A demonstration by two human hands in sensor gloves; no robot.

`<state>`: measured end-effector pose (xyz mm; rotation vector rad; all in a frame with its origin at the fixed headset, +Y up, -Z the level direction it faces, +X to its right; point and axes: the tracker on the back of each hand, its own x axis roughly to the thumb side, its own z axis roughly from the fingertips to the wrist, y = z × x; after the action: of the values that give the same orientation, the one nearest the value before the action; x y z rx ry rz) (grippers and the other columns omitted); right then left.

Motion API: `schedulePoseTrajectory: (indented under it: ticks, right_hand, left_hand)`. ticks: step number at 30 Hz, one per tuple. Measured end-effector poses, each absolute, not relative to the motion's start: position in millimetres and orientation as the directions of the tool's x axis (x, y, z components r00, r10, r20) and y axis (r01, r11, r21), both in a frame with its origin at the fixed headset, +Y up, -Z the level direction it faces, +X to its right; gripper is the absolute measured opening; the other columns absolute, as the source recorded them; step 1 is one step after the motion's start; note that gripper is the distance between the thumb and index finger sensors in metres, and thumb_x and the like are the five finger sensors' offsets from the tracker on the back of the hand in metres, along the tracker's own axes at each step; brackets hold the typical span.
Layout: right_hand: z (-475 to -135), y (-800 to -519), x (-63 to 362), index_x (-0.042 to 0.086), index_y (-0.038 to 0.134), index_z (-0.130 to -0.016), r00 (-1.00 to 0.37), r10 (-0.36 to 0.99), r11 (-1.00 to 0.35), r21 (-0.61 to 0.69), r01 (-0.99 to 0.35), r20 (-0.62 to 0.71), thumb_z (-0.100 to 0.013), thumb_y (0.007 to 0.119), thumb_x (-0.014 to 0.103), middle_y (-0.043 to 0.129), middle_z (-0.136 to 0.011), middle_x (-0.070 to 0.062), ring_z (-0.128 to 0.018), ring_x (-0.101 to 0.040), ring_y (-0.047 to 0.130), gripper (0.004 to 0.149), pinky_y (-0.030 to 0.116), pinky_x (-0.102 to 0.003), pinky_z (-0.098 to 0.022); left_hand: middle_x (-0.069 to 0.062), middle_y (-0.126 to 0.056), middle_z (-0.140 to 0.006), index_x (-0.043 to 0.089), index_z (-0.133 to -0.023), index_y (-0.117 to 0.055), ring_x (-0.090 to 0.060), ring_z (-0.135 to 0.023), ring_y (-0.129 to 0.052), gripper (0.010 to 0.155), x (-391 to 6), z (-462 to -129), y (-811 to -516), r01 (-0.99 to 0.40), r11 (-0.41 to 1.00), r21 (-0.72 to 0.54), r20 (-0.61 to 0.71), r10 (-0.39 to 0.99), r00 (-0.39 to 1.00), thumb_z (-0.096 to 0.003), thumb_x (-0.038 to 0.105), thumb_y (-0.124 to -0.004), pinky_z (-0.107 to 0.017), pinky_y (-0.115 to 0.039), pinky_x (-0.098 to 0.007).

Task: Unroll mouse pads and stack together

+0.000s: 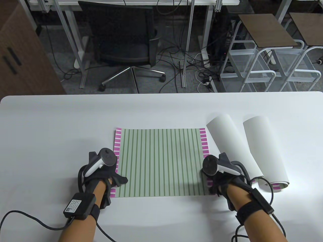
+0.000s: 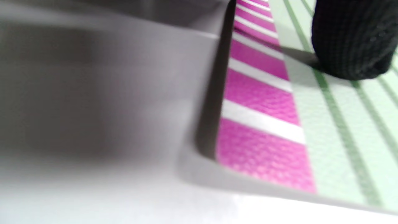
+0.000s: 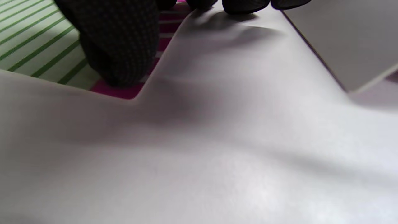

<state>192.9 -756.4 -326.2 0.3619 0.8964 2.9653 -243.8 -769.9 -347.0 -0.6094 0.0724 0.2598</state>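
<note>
A mouse pad (image 1: 161, 161) with green stripes and magenta side bands lies unrolled in the middle of the white table (image 1: 50, 126). My left hand (image 1: 111, 174) rests on its left edge near the front corner. One fingertip (image 2: 351, 40) presses the striped face beside the magenta band (image 2: 261, 115), and that corner stands slightly off the table. My right hand (image 1: 214, 179) rests on the pad's front right corner. A finger (image 3: 118, 46) presses the magenta corner and the other fingertips (image 3: 245, 6) touch the white surface beside it. Two rolled pads (image 1: 233, 146) (image 1: 266, 151) lie to the right, white backs outward.
The nearer roll lies close beside my right hand, and its white sheet (image 3: 342, 43) shows in the right wrist view. Glove cables trail off the table's front edge. An office chair (image 1: 121, 42) and white racks (image 1: 265, 65) stand beyond the far edge.
</note>
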Motion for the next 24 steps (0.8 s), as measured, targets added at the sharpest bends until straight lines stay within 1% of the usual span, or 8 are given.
schedulePoseTrajectory:
  ticks: [2,7,10,12,15,17,21,24]
  right_hand:
    - [-326.0,-757.0,192.6,0.026,0.049,-0.1,-0.973,0.103,-0.844,0.536,0.025,0.207,-0.031,0.097,0.031,0.04,-0.104,-0.008,-0.097,-0.045,0.051,0.084,0.052,-0.063,-0.067]
    - [-329.7,-745.1,183.3,0.026,0.049,-0.099,-0.97,0.027,-0.856,0.507,0.102,0.241,-0.032,0.098,0.032,0.044,-0.104,-0.009,-0.096,-0.044,0.056,0.084,0.055,-0.062,-0.066]
    - [-342.3,-711.2,190.0,0.026,0.049,-0.1,-0.978,0.163,-0.92,0.377,-0.103,0.131,-0.033,0.097,0.032,0.046,-0.103,-0.011,-0.095,-0.045,0.058,0.082,0.056,-0.062,-0.065]
    - [-355.3,-686.6,205.4,0.025,0.047,-0.1,-0.949,0.314,-0.912,0.28,-0.3,0.008,-0.033,0.096,0.032,0.044,-0.103,-0.012,-0.094,-0.047,0.057,0.083,0.056,-0.063,-0.064]
    - [-369.5,-668.6,226.7,0.025,0.042,-0.101,-0.91,0.399,-0.896,0.162,-0.414,-0.115,-0.034,0.095,0.034,0.041,-0.103,-0.013,-0.094,-0.049,0.056,0.086,0.055,-0.063,-0.064]
    - [-376.1,-664.8,239.1,0.025,0.04,-0.101,-0.888,0.422,-0.89,0.101,-0.444,-0.184,-0.034,0.095,0.035,0.04,-0.103,-0.014,-0.094,-0.05,0.055,0.086,0.054,-0.063,-0.064]
    - [-386.7,-676.9,260.0,0.025,0.034,-0.101,-0.867,0.397,-0.896,0.08,-0.438,-0.3,-0.034,0.094,0.039,0.035,-0.104,-0.014,-0.096,-0.051,0.05,0.091,0.052,-0.065,-0.065]
    - [-391.1,-697.3,271.4,0.025,0.03,-0.101,-0.843,0.38,-0.886,0.11,-0.449,-0.382,-0.034,0.095,0.041,0.031,-0.104,-0.015,-0.097,-0.052,0.046,0.095,0.049,-0.066,-0.066]
  left_hand:
    - [-0.006,-0.009,-0.114,0.026,-0.112,-0.029,-0.042,-0.112,-0.019,0.104,-243.8,-347.0,-769.8,-0.258,0.796,-0.547,-0.139,0.217,0.966,-0.0384,0.064,-0.091,-0.075,-0.031,-0.068]
    - [-0.006,-0.014,-0.115,0.028,-0.112,-0.033,-0.041,-0.112,-0.027,0.101,-243.7,-342.7,-766.8,-0.242,0.834,-0.496,-0.109,0.217,0.97,-0.0378,0.064,-0.092,-0.075,-0.037,-0.067]
    - [-0.005,-0.019,-0.115,0.03,-0.111,-0.036,-0.04,-0.112,-0.035,0.098,-246.0,-340.8,-745.6,-0.327,0.859,-0.394,-0.078,0.323,0.943,-0.0379,0.064,-0.09,-0.074,-0.041,-0.066]
    - [-0.005,-0.023,-0.115,0.03,-0.111,-0.037,-0.04,-0.112,-0.039,0.094,-246.2,-338.0,-722.2,-0.553,0.784,-0.282,0.011,0.579,0.815,-0.0402,0.061,-0.09,-0.073,-0.042,-0.067]
    - [-0.005,-0.023,-0.116,0.031,-0.112,-0.036,-0.04,-0.113,-0.039,0.091,-244.5,-333.0,-692.1,-0.788,0.568,-0.235,0.139,0.823,0.551,-0.0428,0.06,-0.087,-0.073,-0.043,-0.067]
    - [-0.004,-0.022,-0.117,0.033,-0.112,-0.034,-0.038,-0.115,-0.038,0.089,-241.9,-330.0,-677.4,-0.875,0.414,-0.251,0.236,0.903,0.359,-0.0448,0.061,-0.085,-0.074,-0.044,-0.065]
    - [-0.001,-0.015,-0.119,0.037,-0.113,-0.027,-0.037,-0.118,-0.022,0.093,-234.6,-324.4,-665.3,-0.878,0.305,-0.369,0.298,0.934,0.199,-0.0444,0.07,-0.081,-0.076,-0.03,-0.066]
    - [0.0,-0.005,-0.118,0.038,-0.113,-0.019,-0.037,-0.117,-0.008,0.1,-229.0,-322.8,-665.6,-0.824,0.328,-0.462,0.324,0.927,0.188,-0.0427,0.078,-0.078,-0.073,-0.017,-0.068]
